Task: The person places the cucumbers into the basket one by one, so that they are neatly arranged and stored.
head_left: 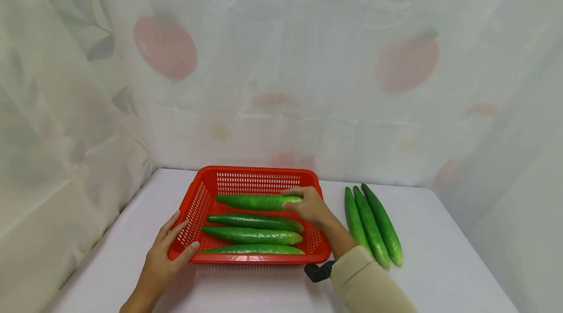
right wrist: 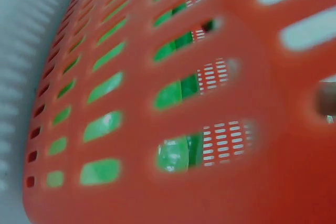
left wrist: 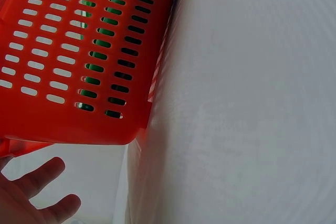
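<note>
A red plastic basket (head_left: 255, 258) with slotted walls stands on the white table. Inside, three green cucumbers (head_left: 252, 236) lie crosswise, roughly parallel. My right hand (head_left: 310, 204) grips a paler-ended cucumber (head_left: 250, 201) by its right end, behind those three, within the basket. My left hand (head_left: 164, 252) is at the basket's front left corner, its thumb over the rim and its fingers spread along the left side. In the left wrist view, two extended fingers (left wrist: 42, 177) show below the basket wall. The right wrist view is mostly filled by the slotted wall, with cucumbers showing green through it.
Three more cucumbers (head_left: 371, 222) lie side by side on the table (head_left: 440, 254), right of the basket and beyond the right forearm. A pale fruit-printed curtain (head_left: 281, 59) hangs behind and at both sides. A black device (head_left: 318, 271) sits at the right wrist.
</note>
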### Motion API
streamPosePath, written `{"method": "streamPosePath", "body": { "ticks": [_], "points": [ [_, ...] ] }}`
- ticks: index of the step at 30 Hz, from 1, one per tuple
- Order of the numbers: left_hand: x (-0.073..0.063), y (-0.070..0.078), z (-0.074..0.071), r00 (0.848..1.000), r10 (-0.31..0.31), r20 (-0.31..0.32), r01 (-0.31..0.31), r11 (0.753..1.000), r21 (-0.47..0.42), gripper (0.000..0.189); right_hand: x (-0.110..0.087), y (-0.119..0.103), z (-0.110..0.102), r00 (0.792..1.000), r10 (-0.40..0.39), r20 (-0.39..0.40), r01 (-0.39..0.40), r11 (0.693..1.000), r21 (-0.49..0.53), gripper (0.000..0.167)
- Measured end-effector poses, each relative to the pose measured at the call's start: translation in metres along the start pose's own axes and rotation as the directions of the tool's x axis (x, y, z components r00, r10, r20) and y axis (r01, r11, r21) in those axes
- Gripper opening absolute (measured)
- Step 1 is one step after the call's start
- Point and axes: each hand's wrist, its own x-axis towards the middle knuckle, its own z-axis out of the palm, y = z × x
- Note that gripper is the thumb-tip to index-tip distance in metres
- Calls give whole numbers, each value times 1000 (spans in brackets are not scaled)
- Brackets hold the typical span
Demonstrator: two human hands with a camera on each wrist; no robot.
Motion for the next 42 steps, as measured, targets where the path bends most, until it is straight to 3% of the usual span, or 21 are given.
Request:
{"method": "streamPosePath", "body": {
  "ticks": [7, 18, 25, 33, 39, 42],
  "points": [
    [-3, 3, -2, 1000, -1, -2, 1, 1000, -1, 55, 1, 0, 4, 1000, 23, -3, -24, 996, -91, 33],
    [-5, 5, -7, 1000, 22, -14, -22, 1000, 4, 55, -1, -2, 9, 999, -23, -37, 14, 977, -214, 27],
    [-5, 4, -9, 1000, 21, -24, -21, 1000, 12, 55, 0, -3, 10, 999, -4, -51, -3, 990, -142, 24],
    [-6, 1, -10, 1000, -26, 3, 26, 999, 18, 55, -1, -3, 12, 998, 16, -59, -21, 996, -86, 22],
    [-7, 3, -9, 1000, 0, -10, 0, 1000, 4, 55, -1, -4, 12, 996, 22, -84, -29, 996, -80, 23],
    [-7, 5, -10, 1000, 8, -12, -8, 1000, 1, 55, -4, -5, 10, 996, 27, -88, -29, 999, -14, 25]
  ]
}}
